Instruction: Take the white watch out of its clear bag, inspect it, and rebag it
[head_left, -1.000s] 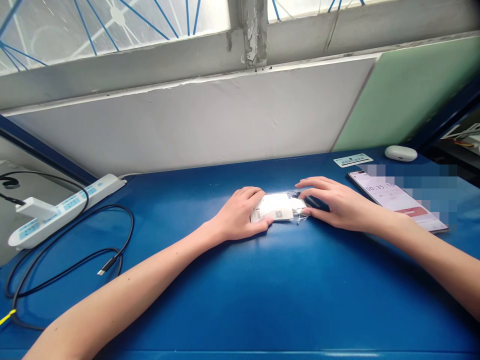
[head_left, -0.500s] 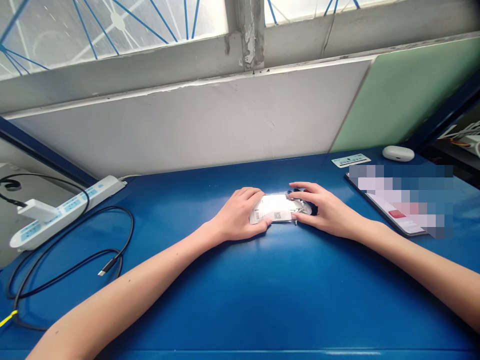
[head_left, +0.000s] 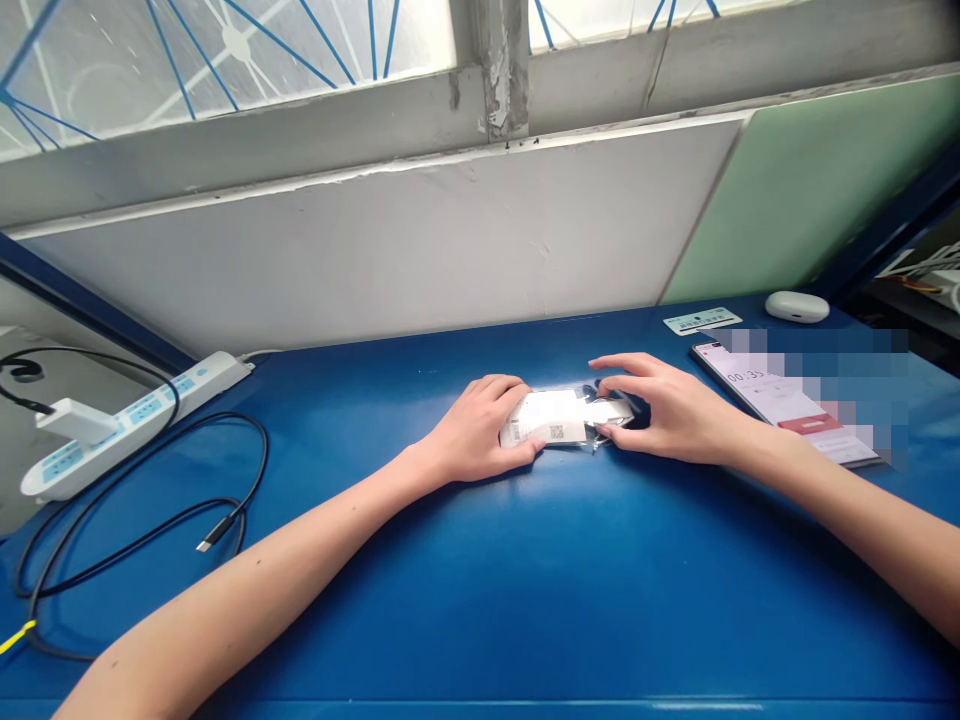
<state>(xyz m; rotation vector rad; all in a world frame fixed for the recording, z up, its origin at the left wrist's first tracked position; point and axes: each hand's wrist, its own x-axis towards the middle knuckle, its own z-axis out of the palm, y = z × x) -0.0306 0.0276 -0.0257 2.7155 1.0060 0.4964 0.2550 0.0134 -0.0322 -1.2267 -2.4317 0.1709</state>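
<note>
A small clear plastic bag with a white printed label (head_left: 551, 418) lies on the blue table (head_left: 480, 580) in the middle. My left hand (head_left: 480, 432) grips the bag's left end, fingers curled over it and thumb under its near edge. My right hand (head_left: 660, 405) pinches the bag's right end with thumb and fingers. A dark item shows inside that end of the bag, partly hidden by my fingers.
A phone (head_left: 787, 400) with a lit screen lies to the right. Behind it are a white card (head_left: 701, 320) and a white earbud case (head_left: 796, 305). At the left sit a white power strip (head_left: 127, 415) with a plugged charger and a looped black cable (head_left: 150, 520).
My right hand slid left over the bag's right end, then drew back to the right, pinching it. My left hand stayed in place on the bag.
</note>
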